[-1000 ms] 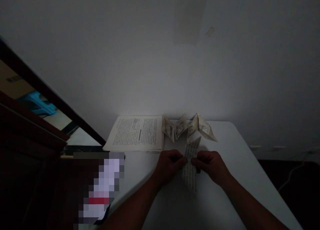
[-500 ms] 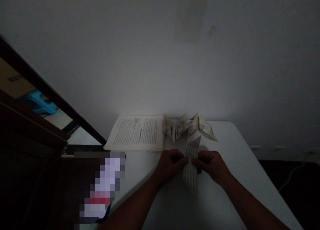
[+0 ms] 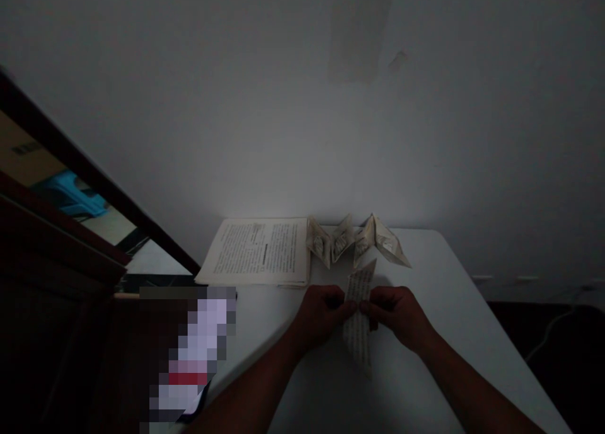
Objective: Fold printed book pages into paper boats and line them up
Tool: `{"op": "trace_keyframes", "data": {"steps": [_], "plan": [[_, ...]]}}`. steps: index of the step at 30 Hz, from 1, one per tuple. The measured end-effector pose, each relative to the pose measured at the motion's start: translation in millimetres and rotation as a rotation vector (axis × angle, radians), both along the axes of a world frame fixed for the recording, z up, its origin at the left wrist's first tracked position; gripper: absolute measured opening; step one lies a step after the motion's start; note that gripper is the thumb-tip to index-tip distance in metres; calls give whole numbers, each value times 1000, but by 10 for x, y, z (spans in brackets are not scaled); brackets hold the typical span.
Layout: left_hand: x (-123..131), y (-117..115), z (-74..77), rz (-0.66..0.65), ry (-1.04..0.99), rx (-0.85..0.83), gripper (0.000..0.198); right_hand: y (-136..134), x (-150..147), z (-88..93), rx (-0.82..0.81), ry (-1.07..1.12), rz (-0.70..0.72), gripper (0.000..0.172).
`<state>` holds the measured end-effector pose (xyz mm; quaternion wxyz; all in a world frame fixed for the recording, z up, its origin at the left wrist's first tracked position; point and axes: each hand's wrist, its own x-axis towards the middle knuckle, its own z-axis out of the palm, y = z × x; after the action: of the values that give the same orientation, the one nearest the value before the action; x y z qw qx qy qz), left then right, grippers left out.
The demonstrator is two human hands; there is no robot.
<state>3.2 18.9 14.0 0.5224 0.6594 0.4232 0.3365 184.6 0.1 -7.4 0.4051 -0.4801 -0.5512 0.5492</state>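
Observation:
Between my two hands is a folded strip of printed paper with pointed, slanted ends, held lengthwise above the white table. My left hand pinches its left edge, thumb on the near face. From the other side my right hand grips the right edge, its thumb almost meeting the left one. Fingers behind the paper are mostly hidden. Just beyond the strip stand several folded paper boats: one pair to the left and another pair to the right.
A stack of printed pages lies at the table's back left. A pixelated phone-like object is at the left edge. The white table meets a grey wall. Dark wooden furniture stands at left, with a blue plastic item beyond.
The paper strip and both hands have shifted very slightly left and the strip has tilted a little. Both hands keep their pinch. The boats and pages stay put.

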Motion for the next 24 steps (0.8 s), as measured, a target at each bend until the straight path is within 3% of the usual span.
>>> {"op": "trace_keyframes", "data": {"steps": [9,18,24], "plan": [[19,-16,-73,-2,-39,-9,36,5,10,21,-10,21,20,30],[20,-21,-14,1,-69,-12,41,6,17,7,-30,47,40,30],[29,-18,-34,80,-106,-8,35,-17,5,22,-50,12,56,30]]}}
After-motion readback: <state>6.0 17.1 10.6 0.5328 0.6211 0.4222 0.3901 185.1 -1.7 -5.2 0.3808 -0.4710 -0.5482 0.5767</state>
